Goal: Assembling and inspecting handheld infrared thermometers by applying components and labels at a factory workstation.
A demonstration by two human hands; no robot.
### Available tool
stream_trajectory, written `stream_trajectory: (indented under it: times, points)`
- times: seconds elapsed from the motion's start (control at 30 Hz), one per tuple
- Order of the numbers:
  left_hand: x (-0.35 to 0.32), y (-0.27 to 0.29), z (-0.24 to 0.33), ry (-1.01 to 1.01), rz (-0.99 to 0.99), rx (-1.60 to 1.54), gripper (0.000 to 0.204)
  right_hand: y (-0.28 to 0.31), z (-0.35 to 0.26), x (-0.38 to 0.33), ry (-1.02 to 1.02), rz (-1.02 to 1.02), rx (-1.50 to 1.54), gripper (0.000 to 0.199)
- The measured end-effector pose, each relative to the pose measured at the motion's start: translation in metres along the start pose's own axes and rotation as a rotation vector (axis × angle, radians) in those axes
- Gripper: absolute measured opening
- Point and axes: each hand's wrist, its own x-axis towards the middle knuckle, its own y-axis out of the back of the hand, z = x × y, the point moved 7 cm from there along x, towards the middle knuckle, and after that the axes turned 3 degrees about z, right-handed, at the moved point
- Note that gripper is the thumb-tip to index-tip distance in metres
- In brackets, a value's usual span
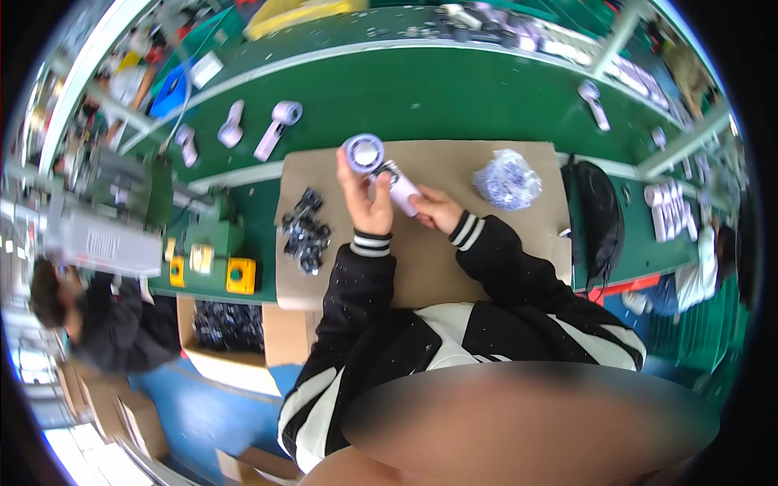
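Over mat [438, 271], L hand [369, 206] & R hand [440, 211] gripping 1 fan [400, 190], 3 fans [276, 134] L

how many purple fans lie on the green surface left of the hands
3: the right fan beyond the back left corner of the brown mat, the middle fan left of it, the leftmost fan farther left. The held fan isn't counted; more may be hidden.

black bag [598, 219] (right); blue bin [168, 91]
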Motion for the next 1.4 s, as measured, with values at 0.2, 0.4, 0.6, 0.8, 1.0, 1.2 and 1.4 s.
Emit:
stream_trajectory:
  times: [0.2, 0.4, 0.6, 0.8, 1.0, 1.2, 1.4]
  points:
    - [-0.005, -0.004, 0.0, 0.195, 0.022, 0.002, 0.083, 0.012, 0.0, 0.032, -0.213, 0.159, 0.214, 0.027]
    - [-0.018, -0.007, -0.026, 0.221, -0.166, 0.248, 0.086, 0.049, -0.023, 0.103, -0.126, 0.303, 0.207, 0.027]
    - [-0.033, -0.018, -0.033, 0.304, -0.253, 0.299, 0.077, 0.087, -0.044, 0.12, 0.021, 0.405, 0.17, 0.038]
    - [-0.046, -0.02, -0.047, 0.42, -0.503, 0.421, 0.06, -0.009, -0.159, -0.031, 0.304, -0.176, -0.364, 0.052]
    - [-0.065, -0.043, -0.033, 0.237, -0.709, 0.435, 0.043, 0.148, -0.198, -0.096, 0.445, 0.294, -0.546, 0.047]
    - [-0.057, -0.037, -0.041, 0.25, -0.702, 0.431, 0.039, 0.213, -0.13, -0.081, -0.402, 0.492, -0.803, 0.021]
    - [-0.059, -0.038, -0.042, 0.229, -0.699, 0.435, 0.038, 0.187, -0.128, -0.064, -0.374, 0.404, -1.238, 0.011]
